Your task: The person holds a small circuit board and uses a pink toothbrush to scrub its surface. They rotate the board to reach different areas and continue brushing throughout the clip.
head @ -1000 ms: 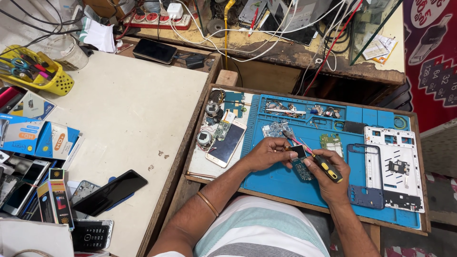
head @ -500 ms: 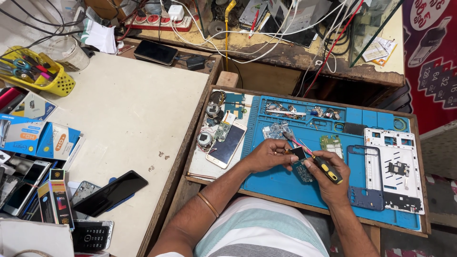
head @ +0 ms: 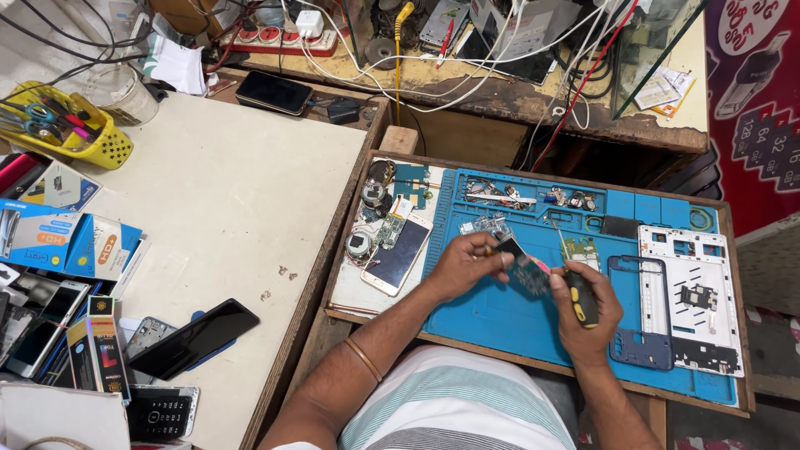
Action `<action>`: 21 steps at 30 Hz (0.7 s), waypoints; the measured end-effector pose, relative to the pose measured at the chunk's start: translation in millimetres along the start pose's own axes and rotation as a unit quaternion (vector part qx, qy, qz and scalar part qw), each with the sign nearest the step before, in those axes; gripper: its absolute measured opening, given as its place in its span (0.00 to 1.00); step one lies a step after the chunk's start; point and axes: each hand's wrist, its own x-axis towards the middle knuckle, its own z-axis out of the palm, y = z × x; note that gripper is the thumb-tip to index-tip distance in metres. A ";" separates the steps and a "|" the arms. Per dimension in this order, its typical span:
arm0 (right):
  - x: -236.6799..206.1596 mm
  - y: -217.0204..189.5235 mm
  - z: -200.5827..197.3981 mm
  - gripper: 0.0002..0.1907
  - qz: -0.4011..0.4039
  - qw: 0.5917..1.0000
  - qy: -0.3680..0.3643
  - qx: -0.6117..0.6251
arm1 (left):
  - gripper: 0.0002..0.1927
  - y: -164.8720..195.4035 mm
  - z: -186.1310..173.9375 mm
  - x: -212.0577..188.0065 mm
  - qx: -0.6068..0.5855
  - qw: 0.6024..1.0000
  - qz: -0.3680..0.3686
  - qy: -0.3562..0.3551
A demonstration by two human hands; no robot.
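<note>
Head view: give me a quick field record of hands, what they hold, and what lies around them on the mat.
left hand: pinching a small circuit board above the mat
right hand: gripping a screwdriver, black and yellow handle, tip at the board
mat: blue, under both hands
right of hands: blue phone frame, white phone frame
left of hands: phone lying flat, loose small parts
tray: wooden rim around the mat

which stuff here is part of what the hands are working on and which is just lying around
In hand:
left hand holding the small circuit board
right hand holding the screwdriver
blue mat

Lying about:
black phone
yellow basket
power strip
white phone frame
</note>
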 end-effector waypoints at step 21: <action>21.0 8.6 -9.8 0.13 -0.032 0.990 -0.094 -0.098 | 0.09 -9.0 1.4 30.5 -0.027 0.993 0.037 0.108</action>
